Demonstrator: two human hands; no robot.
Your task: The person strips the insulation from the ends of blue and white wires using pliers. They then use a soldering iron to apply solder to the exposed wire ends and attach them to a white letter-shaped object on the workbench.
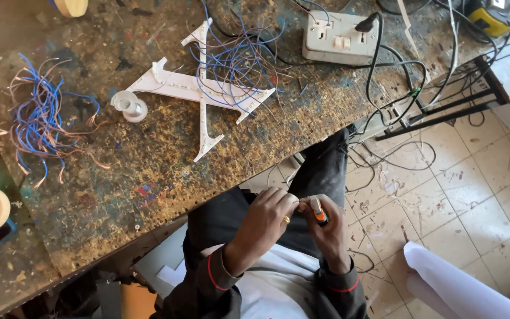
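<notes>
Right hand [329, 233] grips a small orange-and-black cutter [319, 211], held over the lap at 6 o'clock. Left hand [270, 218] pinches at its tip; what it holds cannot be told. Risk: fingers crowd the tip, so a slip could nick them. Desk [149, 195] is pitted and paint-spattered; white X letter [199, 88] with blue wires [237, 62] at 11 o'clock, socket [337, 38] at 12. Floor [461, 195] is tiled and littered with cables.
</notes>
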